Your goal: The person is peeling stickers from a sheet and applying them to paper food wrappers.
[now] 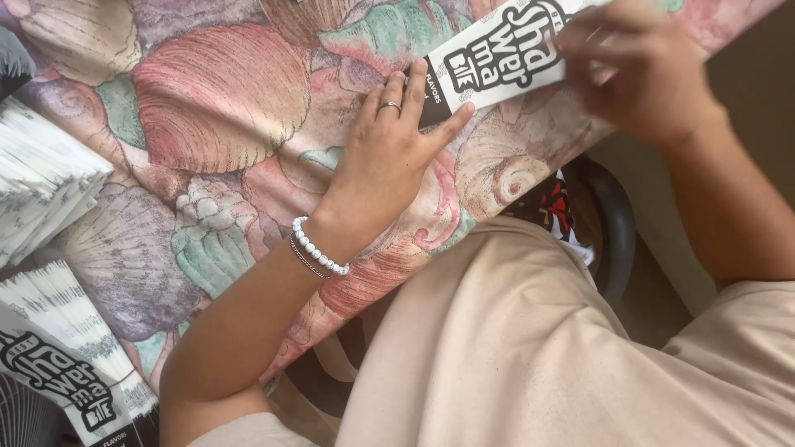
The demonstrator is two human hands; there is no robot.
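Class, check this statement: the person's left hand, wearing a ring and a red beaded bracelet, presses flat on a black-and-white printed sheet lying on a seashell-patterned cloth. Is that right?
Not quite: the head view shows the bracelet has white beads, not red. The rest stands: the left hand wears a ring and presses flat on the black-and-white printed sheet lying on the seashell-patterned cloth.

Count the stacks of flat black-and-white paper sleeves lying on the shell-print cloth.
2: one stack at the left edge, one fanned stack at the lower left. A single sleeve lies under both hands; more may sit outside the frame.
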